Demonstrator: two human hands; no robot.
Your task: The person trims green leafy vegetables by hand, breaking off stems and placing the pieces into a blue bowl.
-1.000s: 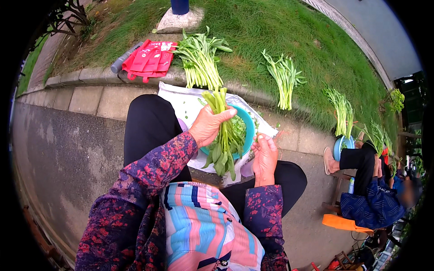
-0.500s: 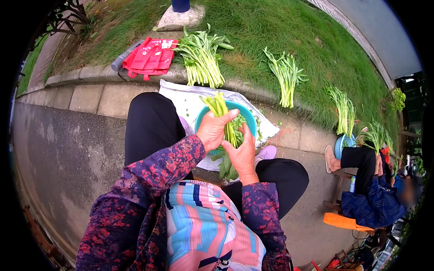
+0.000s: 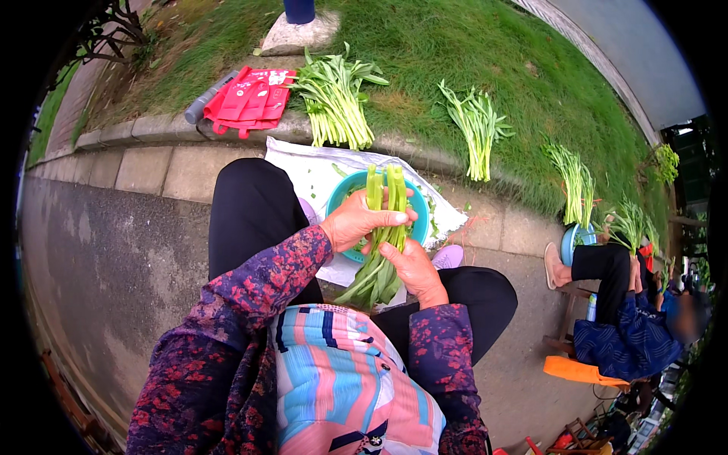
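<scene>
A bundle of green vegetable stalks (image 3: 381,246) is held between my knees, cut ends up and leaves hanging toward my lap. My left hand (image 3: 356,221) wraps around its upper part. Lower down, my right hand (image 3: 413,267) grips the same bundle from the right side. Just behind the bundle a teal bowl (image 3: 418,214) sits on a white sheet (image 3: 303,163) on the paving.
Two piles of green stalks (image 3: 335,95) (image 3: 476,125) lie on the grass beyond the curb, beside a red bag (image 3: 254,98). At the right another person (image 3: 629,326) sits on an orange stool (image 3: 580,371) with greens (image 3: 576,182) and a blue bowl (image 3: 567,244).
The bundle has been lifted out of the bowl and turned upright. My right hand moved from beside the bowl onto the bundle, below my left hand.
</scene>
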